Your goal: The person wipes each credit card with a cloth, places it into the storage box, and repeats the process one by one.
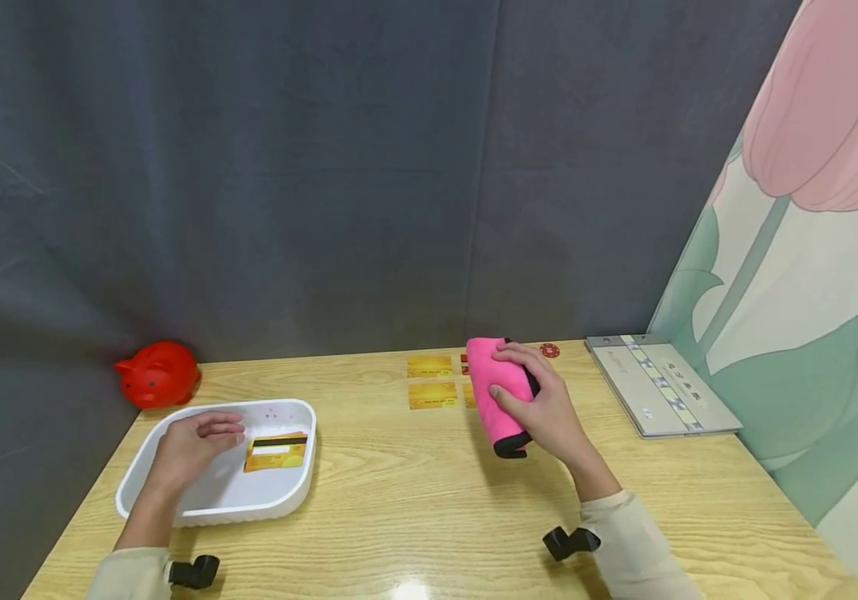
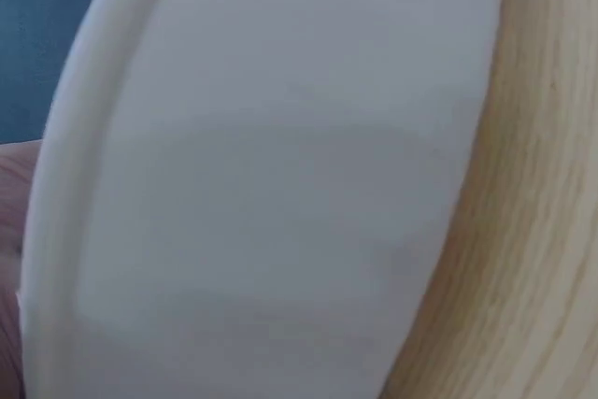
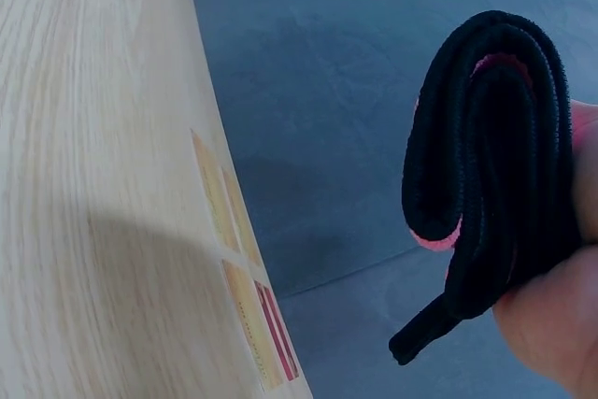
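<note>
My right hand (image 1: 537, 404) grips a folded pink cloth with black edging (image 1: 490, 392), fingers on one side and thumb on the other. The right wrist view shows the cloth's layered black edge (image 3: 495, 165) end-on, above the table. On the left, my left hand (image 1: 190, 448) hangs over a white plastic basin (image 1: 295, 502), its fingers loosely bent with nothing seen in them. Gold cards (image 1: 276, 452) with a black stripe lie in the basin, to the right of that hand. In the left wrist view the basin's outer wall (image 2: 280, 212) fills most of the picture.
Behind the cloth, gold cards (image 1: 432, 396) and a partly hidden red item (image 1: 464, 365) lie flat on the table. A red round chip (image 1: 549, 351) is near the back edge. A red piggy bank (image 1: 160, 377) stands back left; a grey album (image 1: 657, 385) lies at right.
</note>
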### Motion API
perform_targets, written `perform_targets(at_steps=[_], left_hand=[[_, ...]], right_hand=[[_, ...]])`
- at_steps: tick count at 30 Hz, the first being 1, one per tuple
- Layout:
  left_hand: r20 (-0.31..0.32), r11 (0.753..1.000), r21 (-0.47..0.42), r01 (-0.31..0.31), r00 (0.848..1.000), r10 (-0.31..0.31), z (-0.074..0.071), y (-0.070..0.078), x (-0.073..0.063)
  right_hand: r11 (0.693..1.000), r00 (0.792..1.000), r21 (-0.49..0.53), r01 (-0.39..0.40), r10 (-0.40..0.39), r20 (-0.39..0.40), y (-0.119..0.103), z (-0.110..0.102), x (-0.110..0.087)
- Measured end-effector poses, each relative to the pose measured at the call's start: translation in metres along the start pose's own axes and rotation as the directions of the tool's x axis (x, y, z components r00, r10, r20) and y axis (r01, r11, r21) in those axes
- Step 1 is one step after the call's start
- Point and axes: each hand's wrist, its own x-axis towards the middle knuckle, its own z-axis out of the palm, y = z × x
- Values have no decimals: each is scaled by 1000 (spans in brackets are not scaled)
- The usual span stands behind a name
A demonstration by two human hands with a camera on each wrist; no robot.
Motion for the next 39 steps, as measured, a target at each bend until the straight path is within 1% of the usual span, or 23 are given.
perform_targets(at_steps=[2, 4, 7, 9, 11, 14, 16, 19, 23, 26, 28, 30, 33, 35, 37, 39], left_hand=[[-9, 1000, -7, 4, 1000, -4, 0, 4, 0], [-12, 1000, -26, 1, 1000, -2, 1, 11, 1], [-7, 999, -50, -19, 1000, 18, 7, 33, 2], [7, 996, -66, -60, 998, 60, 14, 49, 3], [24, 990, -89, -110, 993, 113, 23, 67, 4], [54, 980, -112, -163, 984, 170, 40, 92, 7], [82, 976, -127, -179, 978, 190, 53, 106, 10], [119, 975, -125, -185, 973, 200, 74, 124, 14], [165, 968, -157, -197, 961, 222, 104, 141, 19], [201, 956, -228, -186, 951, 233, 126, 146, 25], [220, 942, -292, -164, 947, 233, 139, 147, 30], [234, 927, -347, -144, 944, 234, 150, 145, 36], [242, 909, -396, -131, 940, 241, 165, 139, 45], [242, 910, -397, -122, 942, 232, 175, 133, 50], [250, 918, -380, -111, 944, 217, 183, 126, 55], [267, 922, -373, -101, 940, 211, 190, 120, 58]], right_hand=[[1000, 1000, -6, -9, 9, -4, 0, -2, 1], [1000, 1000, -6, -19, 19, -10, 0, -4, 1], [1000, 999, -3, -29, 29, -17, 0, -7, 2], [999, 999, 2, -33, 33, -19, -1, -9, 2], [999, 999, 4, -34, 34, -21, 0, -11, 3], [999, 999, 7, -34, 34, -26, 0, -14, 3], [999, 999, 15, -36, 36, -32, 0, -15, 3], [999, 998, 22, -41, 42, -38, -1, -18, 3], [999, 998, 22, -35, 37, -54, -1, -22, 3], [999, 997, 20, -29, 30, -72, 0, -25, 4], [999, 997, 22, -25, 27, -77, 0, -25, 4], [999, 997, 25, -26, 28, -77, 0, -26, 4], [999, 996, 23, -30, 32, -82, 0, -26, 3], [999, 996, 18, -35, 36, -86, 0, -28, 3], [999, 995, 13, -37, 38, -89, 0, -29, 3], [999, 995, 10, -39, 40, -86, 0, -30, 3]])
